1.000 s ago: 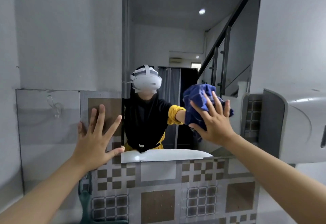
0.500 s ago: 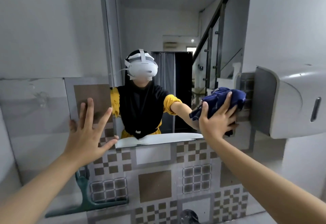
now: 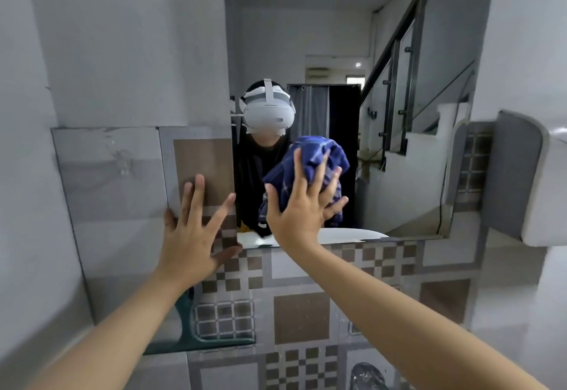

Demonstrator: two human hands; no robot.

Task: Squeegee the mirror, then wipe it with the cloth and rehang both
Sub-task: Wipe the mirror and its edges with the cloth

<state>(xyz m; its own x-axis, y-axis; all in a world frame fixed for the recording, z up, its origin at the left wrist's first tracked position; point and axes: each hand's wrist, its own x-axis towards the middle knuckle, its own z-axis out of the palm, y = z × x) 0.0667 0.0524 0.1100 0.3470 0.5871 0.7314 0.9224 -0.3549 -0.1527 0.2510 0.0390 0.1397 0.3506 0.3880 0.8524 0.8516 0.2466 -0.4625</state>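
The mirror (image 3: 399,36) fills the upper middle of the wall. My right hand (image 3: 302,208) presses a crumpled blue checked cloth (image 3: 316,156) flat against its lower left part, fingers spread over the cloth. My left hand (image 3: 196,233) lies flat and spread on the tiled wall beside the mirror's lower left corner, holding nothing. A green squeegee (image 3: 196,337) hangs on the tiles below my left hand, its blade level and its handle partly hidden by my forearm.
A clear plastic hook (image 3: 121,159) sticks to the tile at the left. A white dispenser box (image 3: 530,181) juts from the wall at the right of the mirror. A chrome tap top (image 3: 366,376) shows at the bottom edge.
My right hand has slid the cloth leftward across the mirror, from near its right edge to its lower left part. My left hand stays flat on the wall.
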